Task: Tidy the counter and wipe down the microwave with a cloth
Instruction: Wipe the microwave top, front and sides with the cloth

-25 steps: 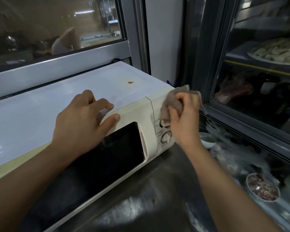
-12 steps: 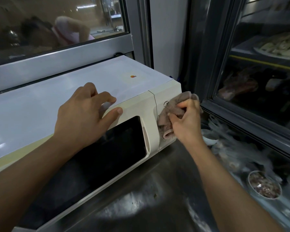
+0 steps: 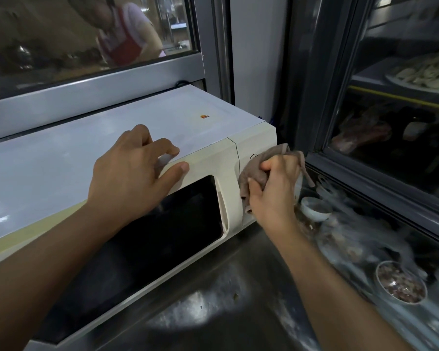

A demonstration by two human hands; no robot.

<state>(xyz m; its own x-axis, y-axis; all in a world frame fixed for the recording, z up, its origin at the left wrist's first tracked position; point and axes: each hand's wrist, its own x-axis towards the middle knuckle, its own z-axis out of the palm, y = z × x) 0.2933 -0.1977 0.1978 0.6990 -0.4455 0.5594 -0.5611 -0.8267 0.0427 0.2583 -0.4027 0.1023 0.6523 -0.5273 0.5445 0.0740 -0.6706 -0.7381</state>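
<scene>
Since 0.5 s ago the right hand [image 3: 271, 191] has slid the crumpled grey-brown cloth [image 3: 257, 171] slightly lower on the control panel, while the left hand [image 3: 129, 173] has kept its place. The right hand's fingers are curled tight round the cloth, thumb pinching it from the near side, pressing it flat against the panel at the right end of the cream-white boxy microwave [image 3: 208, 158]; the knobs are hidden behind it. The left hand lies on the microwave's top front edge, fingers bent and slightly apart, thumb stretched along the door's upper rim, gripping nothing. The microwave sits on the steel counter [image 3: 213, 300], its long axis running left to right, its dark glass door facing the person. A small white bowl [image 3: 314, 207] stands just beside its right end.
</scene>
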